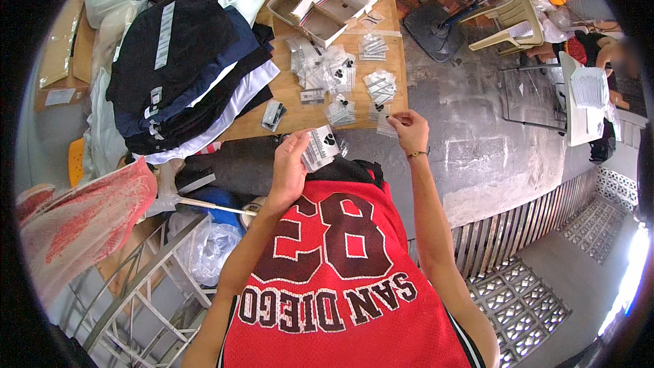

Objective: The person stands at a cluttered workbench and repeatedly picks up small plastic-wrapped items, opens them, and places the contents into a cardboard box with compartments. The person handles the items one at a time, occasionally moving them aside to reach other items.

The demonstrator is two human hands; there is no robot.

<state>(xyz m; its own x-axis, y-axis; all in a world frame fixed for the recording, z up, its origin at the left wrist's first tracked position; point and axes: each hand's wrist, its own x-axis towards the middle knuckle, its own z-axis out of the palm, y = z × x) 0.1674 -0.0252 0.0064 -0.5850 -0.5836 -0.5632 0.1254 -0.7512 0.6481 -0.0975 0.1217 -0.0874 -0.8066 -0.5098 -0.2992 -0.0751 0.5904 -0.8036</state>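
My left hand (289, 170) has its fingers closed around a small stack of clear packets (320, 148), each showing a white label and a dark piece; the stack's long axis tilts up and away to the right. My right hand (411, 131) pinches a single thin packet (388, 124) between thumb and forefinger, just beside the stack and nearer the tabletop (300, 112) edge. Beyond both hands, more packets (347, 75) lie scattered in loose piles. Farther out sit open cardboard boxes (334, 0); to the left, folded dark and white garments (191, 68).
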